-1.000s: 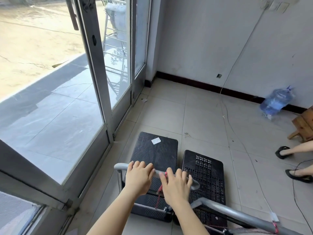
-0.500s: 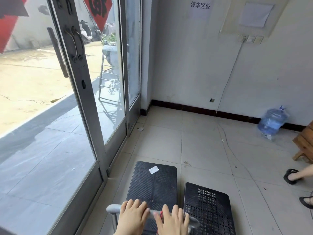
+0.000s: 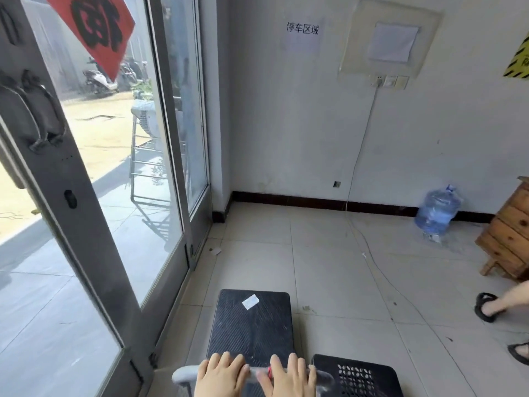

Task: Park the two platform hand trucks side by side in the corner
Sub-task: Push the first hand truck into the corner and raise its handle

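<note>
A black ribbed platform hand truck with a white sticker stands on the tiled floor beside the glass door. Its grey handle bar runs across the bottom of the view. My left hand and my right hand both grip that bar, side by side. A second black hand truck with a perforated deck sits just to the right, set further back. The room corner lies ahead, where the door frame meets the white wall.
A glass sliding door lines the left side. A white cable trails across the floor from a wall socket. A blue water jug and a wooden cabinet stand at the right, near a person's sandalled feet.
The left hand truck has rolled forward toward the corner, ahead of the right one. The view has tilted up, showing more wall. Both hands stay on the handle.
</note>
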